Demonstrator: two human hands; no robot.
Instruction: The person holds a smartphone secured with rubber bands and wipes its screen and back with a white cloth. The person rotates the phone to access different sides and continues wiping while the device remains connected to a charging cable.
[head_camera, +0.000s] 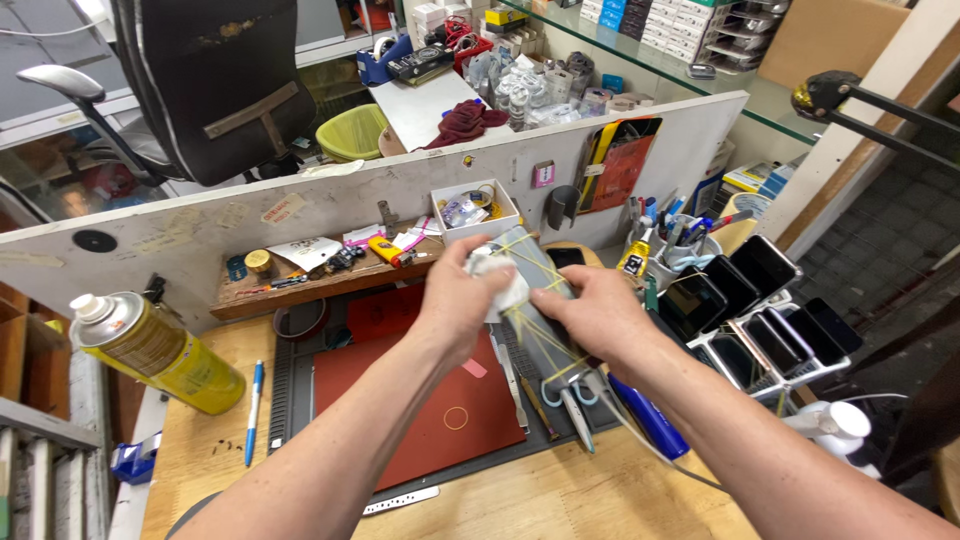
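Both hands clasp a rubber-banded phone (540, 290), left hand (462, 300) pressing a white cloth (497, 275), right hand (600, 315) gripping its side.

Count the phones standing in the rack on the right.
7 that I can make out, all on the white rack right of the right hand: three dark-screened phones along the back row and four in front, nearer the edge. Others may be hidden behind them.

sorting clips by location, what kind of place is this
Probably a phone repair bench: a rack of dark-screened phones, a red rubber work mat with scissors, and both hands wiping a rubber-banded grey phone.
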